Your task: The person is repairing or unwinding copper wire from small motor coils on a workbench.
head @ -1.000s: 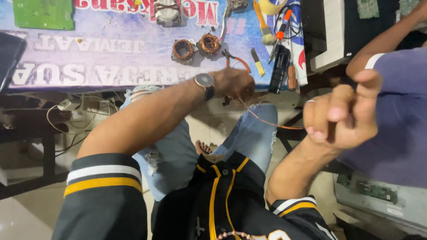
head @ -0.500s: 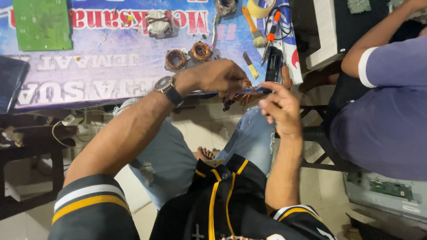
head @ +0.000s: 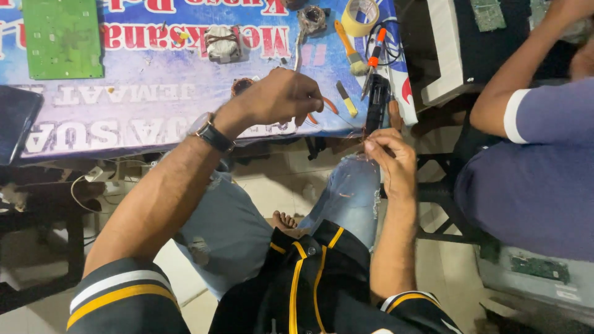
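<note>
My left hand (head: 281, 99), with a wristwatch on the wrist, is closed over the blue printed table cover (head: 142, 105), on top of a copper coil (head: 240, 83) that shows only at its edge. A thin copper wire (head: 331, 106) curves out from under its fingers. My right hand (head: 387, 158) hovers just off the table edge above my knee in blue jeans. Its fingertips pinch a fine strand of the wire, which is hard to see. What my left hand grips inside is hidden.
On the table lie a green circuit board (head: 62, 37), a wound transformer (head: 221, 42), a tape roll (head: 361, 15), a yellow-handled brush (head: 349, 46), an orange screwdriver (head: 374, 52) and a black tool (head: 375, 105). A seated person in purple (head: 538, 161) is at the right.
My right hand came down from high on the right to the table edge by my knee. My left hand shifted left and further onto the table, covering the coils.
</note>
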